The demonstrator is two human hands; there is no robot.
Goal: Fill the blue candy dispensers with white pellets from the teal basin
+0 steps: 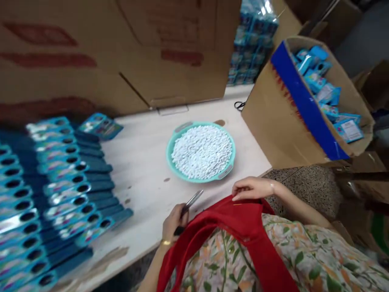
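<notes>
My left hand [175, 223] is closed around a narrow tool with a shiny metal blade [193, 199] and a dark handle. The blade points up and to the right over the table's front edge; its exact kind is unclear. At the right, my right hand [251, 188] has its fingers curled at the upper edge of a red apron [225, 213], seemingly gripping the cloth. Beyond both hands stands a turquoise basin [170, 162] heaped with small white pellets [202, 152]. Neither hand touches it.
Rows of blue boxes with round holes [71, 178] line the left side, and a single blue box [101, 125] lies behind them. A large cardboard box [182, 73] walls off the back. Black-handled scissors [240, 106] lie near an open carton [267, 121] of blue packs.
</notes>
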